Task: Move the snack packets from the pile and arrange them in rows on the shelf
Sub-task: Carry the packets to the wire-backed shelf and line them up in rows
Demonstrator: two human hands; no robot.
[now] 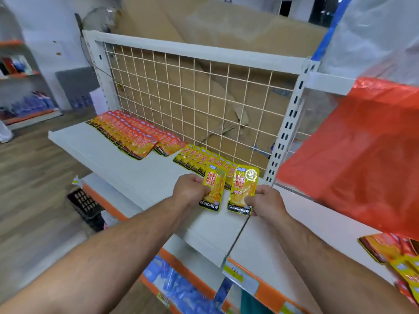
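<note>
Before the yellow row (199, 157), the left hand (189, 189) grips a packet (214, 191), the right hand (265, 203) a second packet (244, 189). Likely next: lay both overlapping the row's near end.

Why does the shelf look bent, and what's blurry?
Head view: the wide-angle lens bows the shelf and wire grid; the left yellow packet and right yellow packet are sharp; the edges smear, notably the red bag and floor; lighting even, no hard shadows.

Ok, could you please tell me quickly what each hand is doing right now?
Left hand: holding a yellow snack packet.
Right hand: holding a second yellow snack packet.
</note>
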